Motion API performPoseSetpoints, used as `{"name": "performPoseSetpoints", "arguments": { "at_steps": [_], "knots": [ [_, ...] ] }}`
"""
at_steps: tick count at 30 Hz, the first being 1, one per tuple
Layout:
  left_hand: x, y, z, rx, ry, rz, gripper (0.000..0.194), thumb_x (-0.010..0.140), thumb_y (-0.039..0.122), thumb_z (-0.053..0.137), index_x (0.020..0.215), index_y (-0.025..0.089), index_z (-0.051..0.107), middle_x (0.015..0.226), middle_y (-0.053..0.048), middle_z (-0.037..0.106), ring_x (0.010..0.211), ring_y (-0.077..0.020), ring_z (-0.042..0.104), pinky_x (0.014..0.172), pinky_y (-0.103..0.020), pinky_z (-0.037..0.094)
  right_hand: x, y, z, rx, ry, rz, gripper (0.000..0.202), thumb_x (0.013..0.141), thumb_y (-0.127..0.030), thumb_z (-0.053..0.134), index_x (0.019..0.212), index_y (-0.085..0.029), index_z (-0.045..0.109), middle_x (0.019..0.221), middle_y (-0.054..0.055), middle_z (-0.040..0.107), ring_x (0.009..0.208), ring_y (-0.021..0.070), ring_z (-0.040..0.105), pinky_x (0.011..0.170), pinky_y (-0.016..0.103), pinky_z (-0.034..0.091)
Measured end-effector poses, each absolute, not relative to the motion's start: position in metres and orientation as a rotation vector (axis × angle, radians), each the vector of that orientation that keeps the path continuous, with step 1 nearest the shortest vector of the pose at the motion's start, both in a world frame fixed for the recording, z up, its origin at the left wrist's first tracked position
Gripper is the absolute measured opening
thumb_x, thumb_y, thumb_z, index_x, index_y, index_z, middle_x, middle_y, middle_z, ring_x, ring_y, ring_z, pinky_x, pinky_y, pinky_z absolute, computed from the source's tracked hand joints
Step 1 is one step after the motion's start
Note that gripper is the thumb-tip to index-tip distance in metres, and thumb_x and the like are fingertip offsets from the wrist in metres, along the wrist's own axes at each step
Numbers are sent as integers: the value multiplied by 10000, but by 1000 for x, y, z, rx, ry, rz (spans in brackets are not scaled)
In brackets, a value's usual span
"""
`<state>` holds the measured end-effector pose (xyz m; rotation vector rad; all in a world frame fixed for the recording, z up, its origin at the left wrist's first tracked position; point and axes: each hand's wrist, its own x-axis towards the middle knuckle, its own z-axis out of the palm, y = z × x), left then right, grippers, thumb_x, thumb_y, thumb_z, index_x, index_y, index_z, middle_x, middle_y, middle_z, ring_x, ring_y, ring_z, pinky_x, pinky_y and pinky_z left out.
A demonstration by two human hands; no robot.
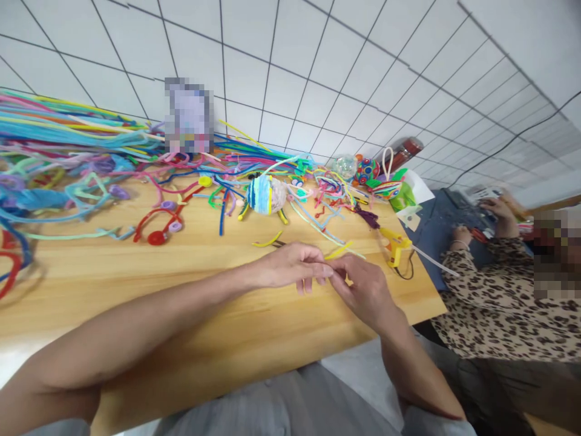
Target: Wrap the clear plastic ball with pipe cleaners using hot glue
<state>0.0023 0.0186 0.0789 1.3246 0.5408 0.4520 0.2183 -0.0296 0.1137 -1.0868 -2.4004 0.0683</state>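
My left hand and my right hand meet above the wooden table, their fingertips pinched together. Whatever sits between the fingers is too small or hidden to make out. A yellow pipe cleaner piece shows just behind my right hand; I cannot tell whether it is held or lying there. Beyond my left hand lie another curved yellow pipe cleaner piece and a dark, thin tool, partly covered by the hand. Farther back stands a striped ball-shaped craft figure in blue, white and yellow, on yellow legs.
Bundled pipe cleaners line the wall at left. A red pipe cleaner headband shape lies nearer. A yellow glue gun with a cord stands at right. Beyond it, a co-worker's hands are over a dark blue surface.
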Motion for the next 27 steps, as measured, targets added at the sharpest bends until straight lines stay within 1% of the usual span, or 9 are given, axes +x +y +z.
{"name": "performPoseSetpoints", "arguments": {
  "at_steps": [3,6,8,11,15,17,21,24,27],
  "knots": [
    [-11,32,86,1319,560,498,335,975,446,667,831,144,673,757,-8,714,569,-84,646,568,-202,540,207,-16,113,-1032,-2358,72,116,1018,-177,610,940,-227,679,729,9,698,621,136,622,594,269,453],
    [-20,38,96,1365,605,566,317,978,369,657,748,153,630,671,8,676,538,-78,625,522,-179,510,198,-8,113,-1027,-2273,154,83,1014,-196,623,997,-232,696,766,11,714,643,137,639,607,272,487],
    [-26,39,106,1378,629,599,285,973,339,657,755,160,618,636,22,653,508,-74,604,490,-170,489,194,-7,114,-1056,-2196,215,65,1001,-226,655,1038,-237,708,759,-1,711,629,135,632,606,278,494],
    [-43,44,127,1320,657,697,206,944,328,694,827,168,637,653,26,665,504,-83,612,482,-180,511,194,-11,115,-1078,-2097,362,100,979,-260,694,1076,-253,721,740,-23,695,625,137,626,624,287,506],
    [-71,56,149,1209,727,1006,235,904,349,761,805,171,644,655,18,668,484,-74,582,457,-172,488,202,-15,112,-1040,-1936,558,22,965,-245,727,981,-259,732,725,-26,674,662,141,624,656,286,496],
    [-77,58,152,1189,747,1060,259,889,357,781,783,171,636,664,14,675,482,-74,579,454,-175,486,206,-14,110,-1073,-1857,609,82,973,-282,728,899,-249,719,736,-12,680,669,147,617,660,294,492],
    [-59,48,140,1240,743,844,202,884,334,742,837,164,645,686,14,694,510,-87,624,497,-189,527,209,-9,106,-1138,-1779,690,186,976,-364,728,842,-239,693,740,-5,664,656,146,581,662,300,487],
    [-39,39,128,1264,705,693,218,894,344,690,801,164,611,719,2,710,526,-84,638,505,-190,525,209,-10,108,-1165,-1754,742,228,970,-412,729,836,-233,688,742,-1,655,654,143,561,656,294,481],
    [-33,38,123,1244,688,662,230,883,364,689,803,165,607,739,-5,717,539,-84,646,510,-194,523,216,-11,113,-1196,-1760,931,292,950,-484,745,834,-220,696,732,-4,646,637,132,543,629,277,471]
  ]
}}
